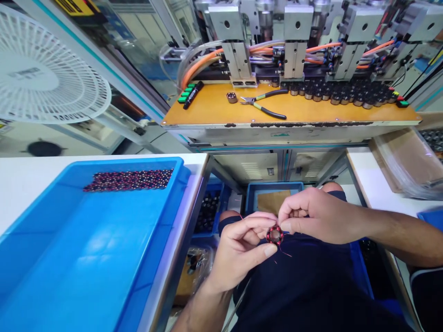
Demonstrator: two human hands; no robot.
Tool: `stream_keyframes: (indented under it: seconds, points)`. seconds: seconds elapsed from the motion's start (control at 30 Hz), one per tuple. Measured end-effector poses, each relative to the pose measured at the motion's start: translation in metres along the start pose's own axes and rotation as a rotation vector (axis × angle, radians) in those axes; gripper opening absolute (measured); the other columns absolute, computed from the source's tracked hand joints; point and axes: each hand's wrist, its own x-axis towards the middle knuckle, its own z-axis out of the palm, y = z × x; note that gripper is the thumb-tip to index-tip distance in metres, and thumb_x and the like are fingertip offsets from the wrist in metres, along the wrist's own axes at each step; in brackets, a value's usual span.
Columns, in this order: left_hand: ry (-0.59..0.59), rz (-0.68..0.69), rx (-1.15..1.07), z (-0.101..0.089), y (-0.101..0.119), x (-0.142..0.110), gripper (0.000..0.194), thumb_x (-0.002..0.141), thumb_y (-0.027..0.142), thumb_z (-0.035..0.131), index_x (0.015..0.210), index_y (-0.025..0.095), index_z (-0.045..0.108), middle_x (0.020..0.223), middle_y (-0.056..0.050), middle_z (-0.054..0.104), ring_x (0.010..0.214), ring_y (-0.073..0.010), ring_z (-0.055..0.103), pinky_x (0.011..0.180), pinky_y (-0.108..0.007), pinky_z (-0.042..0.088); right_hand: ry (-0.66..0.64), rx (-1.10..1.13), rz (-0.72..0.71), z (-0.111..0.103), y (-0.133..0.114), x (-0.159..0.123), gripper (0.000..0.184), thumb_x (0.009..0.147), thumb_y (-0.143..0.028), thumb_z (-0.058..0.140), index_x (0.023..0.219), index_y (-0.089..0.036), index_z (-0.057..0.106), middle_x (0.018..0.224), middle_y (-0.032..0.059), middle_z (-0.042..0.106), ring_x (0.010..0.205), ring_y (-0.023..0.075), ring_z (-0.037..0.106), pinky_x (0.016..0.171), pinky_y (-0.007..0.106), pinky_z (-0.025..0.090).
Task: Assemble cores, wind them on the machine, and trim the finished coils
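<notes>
Over my lap, my left hand (244,242) grips a small ring-shaped motor stator (275,235) between thumb and fingers. Red coils show around the ring's round opening, and thin wire ends stick out below it and up past my left fingers. My right hand (311,216) is closed in a pinch at the ring's upper right edge. What lies between its thumb and forefinger is too fine to make out, perhaps a wire end. Both hands are close together, with the right fingertips beside the ring.
A blue tray (104,258) on the left table holds rows of stators (129,180). On the orange bench (207,110) lie cutting pliers (266,103), a single stator (231,97), a black marker (193,95) and many dark cylindrical parts (346,92), below a machine. A white fan (51,69) stands left.
</notes>
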Motion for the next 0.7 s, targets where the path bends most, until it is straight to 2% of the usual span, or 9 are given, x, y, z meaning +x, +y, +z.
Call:
stream_keyframes:
  seconds: [0.17, 0.27, 0.47, 0.7]
  points:
    - [-0.045, 0.025, -0.086, 0.001, -0.003, 0.003, 0.027, 0.065, 0.019, 0.083, 0.091, 0.023, 0.079, 0.095, -0.008, 0.073, 0.066, -0.0124, 0.067, 0.063, -0.022, 0.058, 0.015, -0.016, -0.094, 0.001, 0.001, -0.007, 0.009, 0.082, -0.012, 0.058, 0.078, -0.012, 0.066, 0.062, -0.0051, 0.058, 0.056, 0.0056, 0.048, 0.056, 0.017, 0.036]
    - [-0.058, 0.057, -0.094, 0.001, -0.004, 0.003, 0.027, 0.066, 0.021, 0.084, 0.092, 0.023, 0.079, 0.092, -0.009, 0.071, 0.068, -0.0137, 0.067, 0.063, -0.023, 0.057, 0.021, 0.028, -0.125, 0.004, 0.002, -0.011, 0.01, 0.082, -0.014, 0.057, 0.076, -0.013, 0.065, 0.062, -0.0051, 0.057, 0.056, 0.0056, 0.047, 0.057, 0.017, 0.037]
    - [-0.077, 0.073, -0.093, -0.003, -0.008, 0.0, 0.033, 0.064, 0.022, 0.086, 0.096, 0.026, 0.078, 0.096, -0.006, 0.067, 0.067, -0.0092, 0.063, 0.064, -0.02, 0.055, -0.02, 0.22, -0.077, 0.01, 0.004, -0.015, 0.01, 0.081, -0.015, 0.055, 0.074, -0.014, 0.062, 0.061, -0.0048, 0.055, 0.055, 0.0058, 0.047, 0.054, 0.017, 0.036]
    - [-0.115, 0.116, -0.054, -0.003, -0.007, -0.002, 0.033, 0.065, 0.023, 0.085, 0.096, 0.024, 0.077, 0.092, -0.005, 0.062, 0.064, -0.0078, 0.058, 0.059, -0.019, 0.051, -0.043, 0.252, -0.031, 0.015, 0.001, -0.016, 0.01, 0.081, -0.017, 0.056, 0.074, -0.013, 0.062, 0.062, -0.0039, 0.057, 0.056, 0.0064, 0.048, 0.053, 0.016, 0.037]
